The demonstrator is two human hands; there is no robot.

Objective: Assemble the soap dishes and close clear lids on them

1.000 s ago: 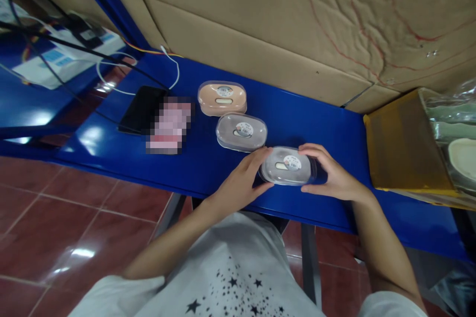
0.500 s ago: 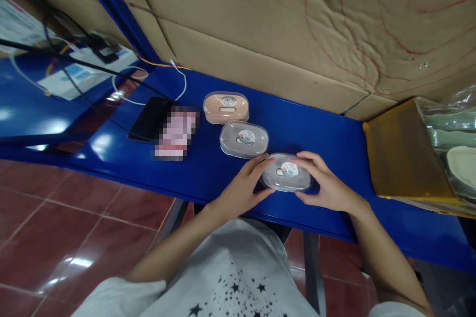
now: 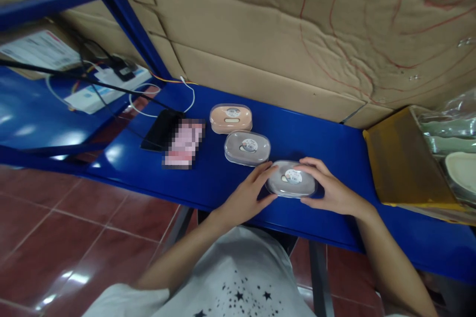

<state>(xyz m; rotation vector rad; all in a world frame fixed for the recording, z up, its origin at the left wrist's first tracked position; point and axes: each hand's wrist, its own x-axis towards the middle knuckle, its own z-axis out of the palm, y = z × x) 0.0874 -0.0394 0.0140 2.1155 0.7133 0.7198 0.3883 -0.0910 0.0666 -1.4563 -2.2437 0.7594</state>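
Observation:
A grey oval soap box (image 3: 284, 187) with a clear lid and a round label is between my two hands, at the front of the blue table. My left hand (image 3: 248, 193) grips its left end, thumb at the near edge and fingers on the lid. Around the right end my right hand (image 3: 330, 187) is closed in the same way. Just behind and to the left lies a second grey soap box (image 3: 238, 148), close to my left fingertips. Farther back sits a peach soap box (image 3: 223, 121) of the same shape.
On the right stands a cardboard box (image 3: 409, 168) holding plastic-wrapped pale green items. A black device (image 3: 159, 129) and a blurred pink object (image 3: 184, 143) lie to the left. Beyond them are cables and a white power strip (image 3: 107, 91). A cardboard sheet (image 3: 241, 34) rises behind the table (image 3: 316, 133).
The view has shifted slightly, so everything appears a little lower. My hands keep the same hold on the grey soap box, and the other two boxes stay in place.

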